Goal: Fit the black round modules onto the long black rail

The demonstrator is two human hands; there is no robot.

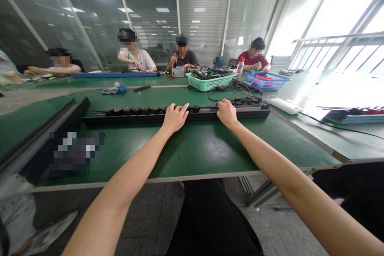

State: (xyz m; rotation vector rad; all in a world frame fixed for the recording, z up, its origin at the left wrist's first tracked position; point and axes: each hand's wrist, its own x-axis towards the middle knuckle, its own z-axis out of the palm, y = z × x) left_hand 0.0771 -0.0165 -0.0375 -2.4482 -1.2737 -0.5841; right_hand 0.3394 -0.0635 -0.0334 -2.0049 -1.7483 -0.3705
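- the long black channel [132, 121] lies on the green surface [207, 148], at twelve o'clock from the wearer; its long axis runs from nine to three o'clock, across both forearms.
- the left grip [175, 119] is palm down on the channel, fingers a little spread; their tips are over the row, and i cannot tell whether they are clamped on anything.
- the right grip [227, 113] is at three o'clock from the left one, fingers curled in at the channel's far edge (tips hidden, so i cannot tell what, if anything, is pinched).
- between the two, a bare stretch of pale rail [207, 109] runs along the same axis; one round part [195, 109] is just off the left grip at three o'clock, so the left is the nearer.
- from the left grip toward nine o'clock, a row of dark round parts [137, 111] runs in line, with small gaps, looking black with brownish tops.
- the channel looks straight, dark and matt, with a plain front wall; more dark parts [247, 101] cluster at about two o'clock from the right grip.
- well beyond, around one o'clock from the wearer, is a green basket [210, 84] of dark cables.
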